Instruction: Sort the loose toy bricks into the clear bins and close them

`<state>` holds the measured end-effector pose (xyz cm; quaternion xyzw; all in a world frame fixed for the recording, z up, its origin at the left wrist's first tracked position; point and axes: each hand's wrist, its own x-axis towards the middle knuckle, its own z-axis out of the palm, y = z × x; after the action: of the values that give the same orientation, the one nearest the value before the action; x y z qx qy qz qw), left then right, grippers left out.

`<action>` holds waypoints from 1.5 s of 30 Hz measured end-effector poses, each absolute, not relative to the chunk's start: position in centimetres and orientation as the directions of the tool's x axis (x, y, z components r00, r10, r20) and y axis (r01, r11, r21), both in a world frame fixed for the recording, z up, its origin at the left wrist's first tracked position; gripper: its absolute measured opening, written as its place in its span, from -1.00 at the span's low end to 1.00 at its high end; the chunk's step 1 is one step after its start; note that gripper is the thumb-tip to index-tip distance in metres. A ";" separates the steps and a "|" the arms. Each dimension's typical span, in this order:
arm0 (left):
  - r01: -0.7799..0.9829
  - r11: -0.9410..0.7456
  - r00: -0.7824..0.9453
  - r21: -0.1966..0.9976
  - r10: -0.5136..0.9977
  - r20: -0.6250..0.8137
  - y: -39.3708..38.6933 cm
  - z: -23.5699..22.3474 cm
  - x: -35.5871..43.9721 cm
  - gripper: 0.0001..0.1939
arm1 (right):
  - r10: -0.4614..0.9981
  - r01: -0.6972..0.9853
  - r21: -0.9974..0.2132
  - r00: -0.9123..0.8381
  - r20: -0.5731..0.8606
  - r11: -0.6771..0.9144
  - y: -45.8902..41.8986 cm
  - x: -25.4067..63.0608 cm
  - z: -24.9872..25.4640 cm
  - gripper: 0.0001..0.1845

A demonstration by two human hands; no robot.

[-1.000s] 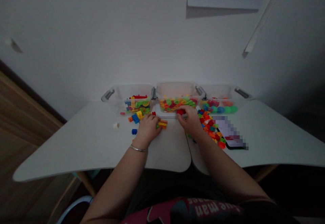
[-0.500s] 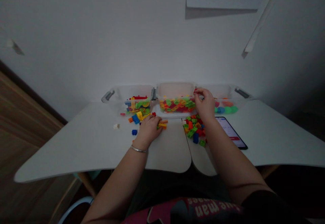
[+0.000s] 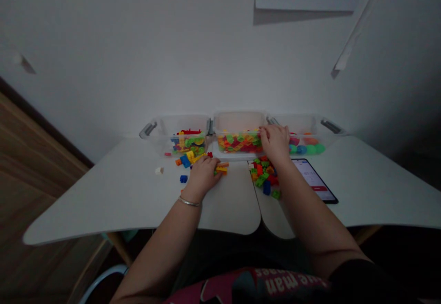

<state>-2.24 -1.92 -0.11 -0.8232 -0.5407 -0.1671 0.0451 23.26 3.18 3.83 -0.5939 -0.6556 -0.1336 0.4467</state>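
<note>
While the left hand [image 3: 204, 174] curls its fingers around yellow bricks [image 3: 222, 170] on the bench [image 3: 234, 207], the right hand [image 3: 276, 144] is at the far middle bin's [image 3: 237, 120] right end, its grip unclear.

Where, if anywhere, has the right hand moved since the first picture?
Yes, the right hand has moved right and forward, from in front of the middle bin to its right end.
</note>
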 end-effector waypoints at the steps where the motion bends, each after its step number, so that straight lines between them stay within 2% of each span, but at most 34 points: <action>1: 0.908 -0.407 0.356 0.100 0.876 0.325 -1.9 -0.2 -2.2 -0.63 | 0.663 0.886 -0.377 0.114 0.740 0.269 3.2 23.2 3.9 -0.63; 8: 0.927 -0.361 0.312 0.099 0.890 0.332 -1.9 -0.7 -2.3 -0.52 | 0.598 0.735 -0.480 0.127 0.791 0.479 0.7 21.1 3.9 -0.68; 12: 0.931 -0.353 0.304 0.092 0.890 0.340 -1.9 -0.9 -2.2 -0.53 | 0.633 0.665 -0.508 0.067 0.771 0.548 -1.0 19.2 2.6 -0.69; 17: 0.931 -0.351 0.305 0.095 0.896 0.324 -1.9 -1.0 -2.2 -0.51 | 0.706 0.624 -0.486 -0.154 0.691 0.612 -1.3 17.6 0.6 -0.70; 22: 0.928 -0.359 0.311 0.102 0.895 0.319 -2.0 -0.8 -2.2 -0.56 | 0.755 0.662 -0.408 -0.396 0.522 0.629 -1.1 17.0 -1.0 -0.62; 25: 0.928 -0.360 0.312 0.100 0.895 0.319 -1.9 -0.9 -2.1 -0.61 | 0.773 0.687 -0.372 -0.475 0.422 0.625 -1.3 16.8 -1.4 -0.56; 32: 0.917 -0.394 0.357 0.060 0.880 0.313 -1.7 -1.0 -2.2 -0.73 | 0.796 0.734 -0.321 -0.501 0.339 0.598 -2.0 16.6 -1.0 -0.54; 38: 0.910 -0.411 0.377 0.054 0.875 0.302 -1.8 -1.0 -2.3 -0.68 | 0.824 0.761 -0.331 -0.463 0.327 0.559 -2.1 16.7 -1.1 -0.52; 45: 0.902 -0.430 0.398 0.045 0.866 0.303 -1.9 -0.9 -2.3 -0.66 | 0.826 0.787 -0.278 -0.465 0.317 0.550 -1.8 16.8 -1.4 -0.56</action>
<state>-2.29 -1.90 -0.85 -0.8337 -0.5301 -0.1415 0.0632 16.79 -1.82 -1.36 -0.4720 -0.8547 0.0464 0.2109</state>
